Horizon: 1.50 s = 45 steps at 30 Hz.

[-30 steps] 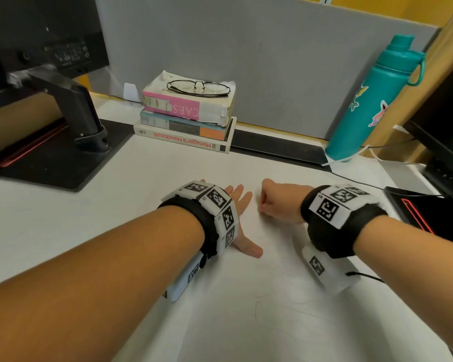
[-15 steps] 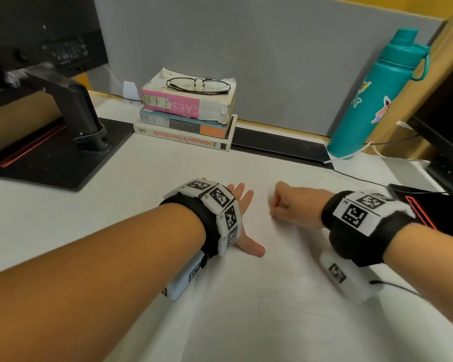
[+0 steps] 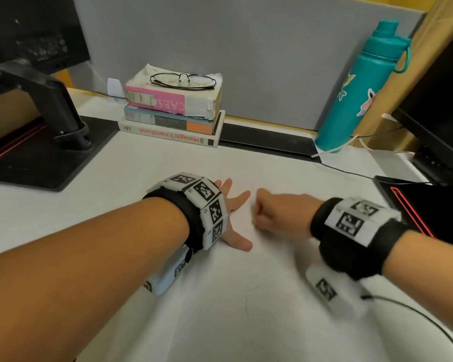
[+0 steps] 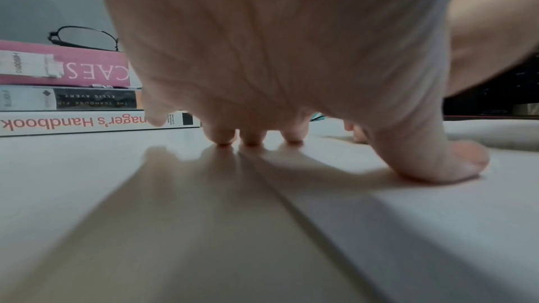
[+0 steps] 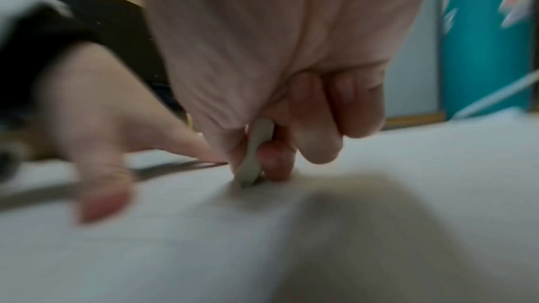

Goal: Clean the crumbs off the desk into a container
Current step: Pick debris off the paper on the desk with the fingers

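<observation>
The white desk top fills the middle of the head view; I can make out no crumbs or container. My left hand lies flat on it, fingers straight and spread, fingertips and thumb pressing the surface. Just to its right, my right hand is curled into a fist. In the right wrist view its thumb and forefinger pinch a small flat whitish piece, maybe an eraser, whose lower end touches the surface. Faint dark scribbles mark the surface nearer to me.
A stack of three books with glasses on top stands at the back. A teal bottle stands back right, a monitor stand on a black base at left. A black device and cables lie right.
My right hand slid right, away from the left hand, then came back left close to it, still pinching the whitish piece. The left hand stayed flat in place.
</observation>
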Motion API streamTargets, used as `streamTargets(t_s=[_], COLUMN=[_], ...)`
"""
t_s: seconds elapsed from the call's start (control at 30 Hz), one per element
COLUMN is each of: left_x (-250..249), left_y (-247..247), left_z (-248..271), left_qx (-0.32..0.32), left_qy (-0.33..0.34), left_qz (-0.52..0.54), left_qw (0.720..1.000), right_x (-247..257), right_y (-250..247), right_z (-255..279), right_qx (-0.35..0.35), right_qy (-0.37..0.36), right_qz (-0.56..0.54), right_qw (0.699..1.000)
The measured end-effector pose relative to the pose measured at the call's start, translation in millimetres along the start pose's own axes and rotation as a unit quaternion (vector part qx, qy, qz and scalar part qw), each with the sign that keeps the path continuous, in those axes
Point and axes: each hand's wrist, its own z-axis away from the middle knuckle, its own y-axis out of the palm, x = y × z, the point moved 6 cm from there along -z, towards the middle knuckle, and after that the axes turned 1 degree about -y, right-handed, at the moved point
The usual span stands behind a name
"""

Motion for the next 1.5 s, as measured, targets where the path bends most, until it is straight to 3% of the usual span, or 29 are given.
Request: streamTargets(t_s=[0.1, 0.23, 0.37, 0.5, 0.63, 0.77, 0.87, 0.97, 1.1, 1.2, 1.3, 1.33, 1.43, 1.5], left_x=[-1.7, -0.1, -3.9, -2.7, -3.8, -2.3, -2.6, -0.6, -3.4, -52.5, -109.2, -110.2, -59.8, -39.6], left_y=[0.9, 2.3, -0.1, 0.2, 0.6, 0.1, 0.6, 2.5, 3.8, -12.1, -8.7, -6.4, -2.2, -1.4], left_z=[-0.8, -1.7, 1.6, 1.3, 2.7, 1.2, 2.3, 0.6, -16.6, -19.3, -8.4, -11.4, -27.0, -24.7], left_qx=[0.002, 0.005, 0.006, 0.005, 0.003, 0.000, 0.004, 0.005, 0.003, -0.071, -0.036, -0.033, -0.076, -0.053], left_qy=[-0.007, -0.009, -0.013, -0.013, -0.010, -0.009, -0.007, -0.008, -0.031, 0.056, 0.124, 0.106, -0.030, -0.053], left_qz=[0.005, -0.006, -0.009, -0.011, -0.008, -0.012, -0.002, -0.014, -0.114, -0.076, -0.030, -0.031, 0.041, 0.051], left_qw=[1.000, 1.000, 1.000, 1.000, 1.000, 1.000, 1.000, 1.000, 0.993, 0.993, 0.991, 0.993, 0.996, 0.996], right_x=[-20.8, -11.1, -32.3, -20.5, -39.0, -27.5, -52.8, -76.5, -92.0, -96.0, -94.7, -95.0, -94.9, -86.5], right_y=[-10.1, 0.1, -8.3, 1.0, -6.1, 3.2, -0.4, -1.6, 10.9, 15.1, 13.2, 13.3, 14.5, 10.5], right_z=[-2.4, -4.1, -5.4, -5.1, 0.1, -2.3, -5.2, -10.6, -3.7, -2.9, -3.6, -3.8, -3.5, -3.8], right_qx=[-0.008, -0.004, -0.002, -0.003, -0.010, -0.006, -0.015, -0.042, -0.075, -0.088, -0.104, -0.101, -0.074, -0.056], right_qy=[0.054, 0.018, 0.068, 0.029, 0.073, 0.037, 0.094, 0.152, 0.162, 0.144, 0.127, 0.128, 0.156, 0.170], right_qz=[0.006, -0.021, -0.051, -0.032, -0.026, -0.059, -0.096, -0.186, -0.401, -0.427, -0.422, -0.419, -0.414, -0.366], right_qw=[0.998, 1.000, 0.996, 0.999, 0.997, 0.998, 0.991, 0.970, 0.898, 0.888, 0.891, 0.893, 0.894, 0.913])
